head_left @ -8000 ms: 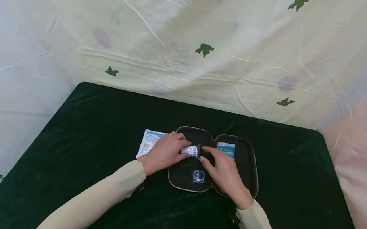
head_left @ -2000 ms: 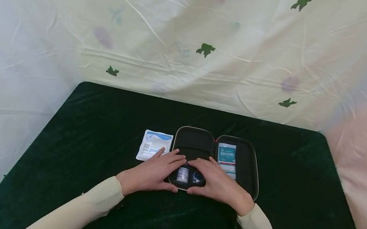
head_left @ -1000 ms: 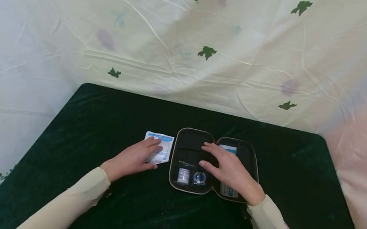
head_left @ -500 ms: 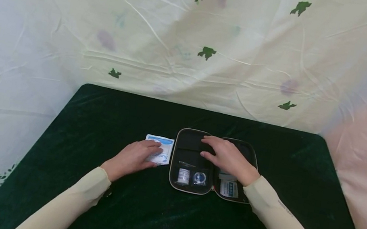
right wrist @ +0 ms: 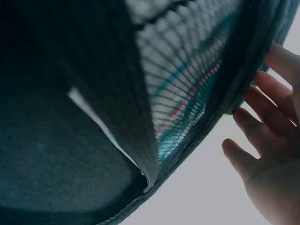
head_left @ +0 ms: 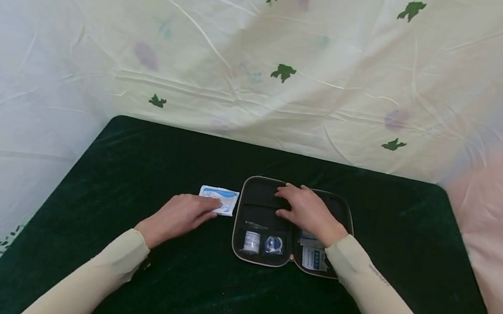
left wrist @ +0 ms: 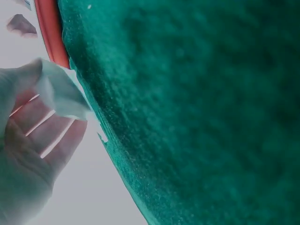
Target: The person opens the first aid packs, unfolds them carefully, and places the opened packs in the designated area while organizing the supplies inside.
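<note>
My left hand (head_left: 173,221) pinches the near edge of a flat white and blue packet (head_left: 228,197) just left of an open black zip case (head_left: 260,188). In the left wrist view, the thumb of that hand (left wrist: 35,136) lies against the packet (left wrist: 61,91), with fingers behind it. My right hand (head_left: 309,212) reaches over the hinge side of the case, fingers apart and slightly bent. From the right wrist, those fingertips (right wrist: 241,117) show right at the dark edge by a mesh pocket (right wrist: 173,79), and nothing is held.
In the case's left half sit a small white-labelled bottle (head_left: 251,242) and a round blue item in clear wrap (head_left: 273,245). A labelled packet (head_left: 313,259) lies in the right half, partly behind my right arm. Dark green cloth (head_left: 225,304) covers the table.
Both hands have left the case's near edge. My left hand has moved left to the packet, gripped it and tilted it up. The right hand has shifted back over the hinge.
</note>
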Motion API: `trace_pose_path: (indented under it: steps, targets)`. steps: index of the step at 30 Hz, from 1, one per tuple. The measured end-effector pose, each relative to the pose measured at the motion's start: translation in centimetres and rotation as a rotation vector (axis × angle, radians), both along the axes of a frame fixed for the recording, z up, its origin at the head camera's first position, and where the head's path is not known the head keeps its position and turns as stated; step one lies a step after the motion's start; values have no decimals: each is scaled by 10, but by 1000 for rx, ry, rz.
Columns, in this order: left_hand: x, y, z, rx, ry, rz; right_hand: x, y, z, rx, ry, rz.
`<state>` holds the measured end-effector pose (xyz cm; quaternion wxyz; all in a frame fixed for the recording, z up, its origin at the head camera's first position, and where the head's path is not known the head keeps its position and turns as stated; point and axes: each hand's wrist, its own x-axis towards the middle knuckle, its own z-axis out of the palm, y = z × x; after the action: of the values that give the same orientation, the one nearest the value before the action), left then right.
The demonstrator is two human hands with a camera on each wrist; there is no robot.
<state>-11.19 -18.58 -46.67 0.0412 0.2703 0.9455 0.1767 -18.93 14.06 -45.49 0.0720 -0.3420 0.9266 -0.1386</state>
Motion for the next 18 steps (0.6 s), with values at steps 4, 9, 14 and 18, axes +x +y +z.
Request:
trace_pose_path:
  steps: [4, 9, 14, 18]
  targets:
    - [2, 1, 0, 33, 62, 28, 0, 0, -6, -3, 62, 23]
    - [5, 5, 4, 76, 172, 56, 0, 1, -7, -40, 106, 19]
    - [12, 14, 13, 136, 325, 10, 0, 1, -5, -60, 90, -7]
    - [18, 26, 22, 130, 418, -50, -2, 1, -3, -58, 52, -30]
